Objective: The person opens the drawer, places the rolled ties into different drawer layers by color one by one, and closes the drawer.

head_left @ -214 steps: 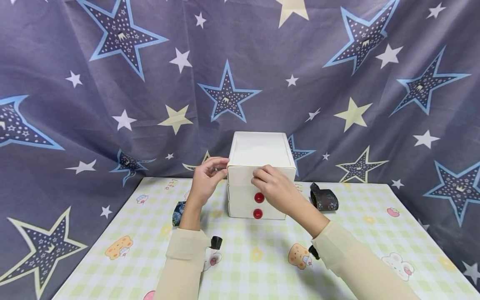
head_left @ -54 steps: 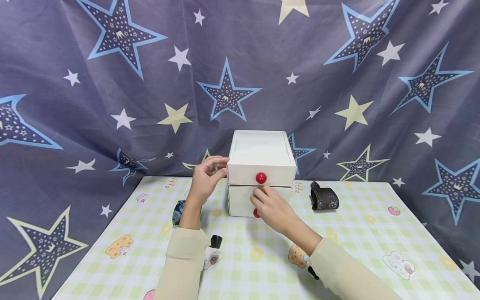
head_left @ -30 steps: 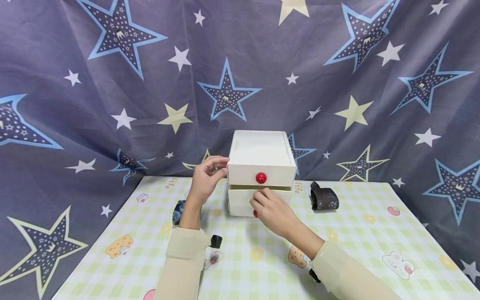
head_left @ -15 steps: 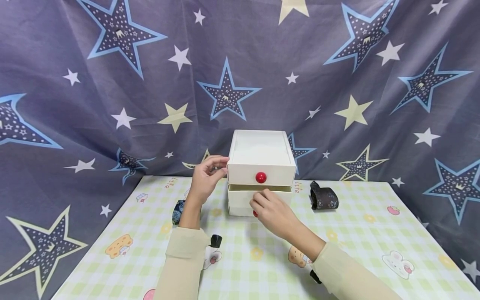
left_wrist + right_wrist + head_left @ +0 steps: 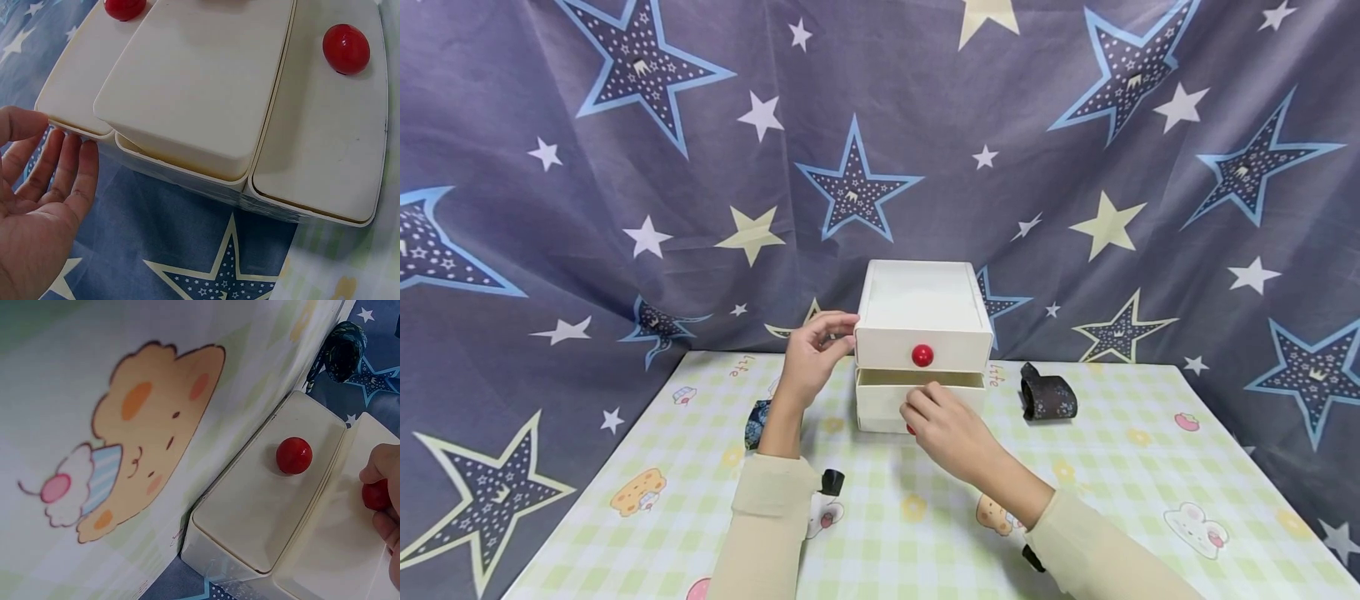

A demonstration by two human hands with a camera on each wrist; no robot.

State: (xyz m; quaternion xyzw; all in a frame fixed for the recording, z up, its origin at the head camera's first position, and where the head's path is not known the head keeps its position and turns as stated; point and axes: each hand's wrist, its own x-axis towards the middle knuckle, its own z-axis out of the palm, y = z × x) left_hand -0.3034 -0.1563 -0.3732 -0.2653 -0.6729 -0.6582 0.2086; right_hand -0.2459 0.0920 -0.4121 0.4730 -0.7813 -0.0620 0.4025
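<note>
Head view shows us a green-and-white checked surface [image 5: 670, 542], printed with cartoon animals, across the lower part of the frame, and behind it a grey-purple backdrop [image 5: 925, 75] covered in stars. A blue patterned piece [image 5: 756, 425] lies left of centre, partly behind the left forearm [image 5: 785, 429]; a dark floral band [image 5: 1051, 398] lies right of centre. We cannot make out what the small black piece [image 5: 832, 482] beside the left cuff [image 5: 775, 487] is. From the head, the right hand [image 5: 943, 422] covers the middle knob [image 5: 375, 495] and most of the bottom knob [image 5: 294, 455]; the right wrist view shows us both, with that hand cut off at the right edge. At the centre of the head view stands the white drawer unit [image 5: 925, 293]. Its top drawer [image 5: 883, 350] and bottom drawer [image 5: 322, 125] sit flush, while the middle drawer [image 5: 194, 87] stands partly out; we cannot tell what it holds. Right thumb and fingers pinch the middle knob; the left hand [image 5: 812, 356], fingers fairly straight, touches the unit's left side.
</note>
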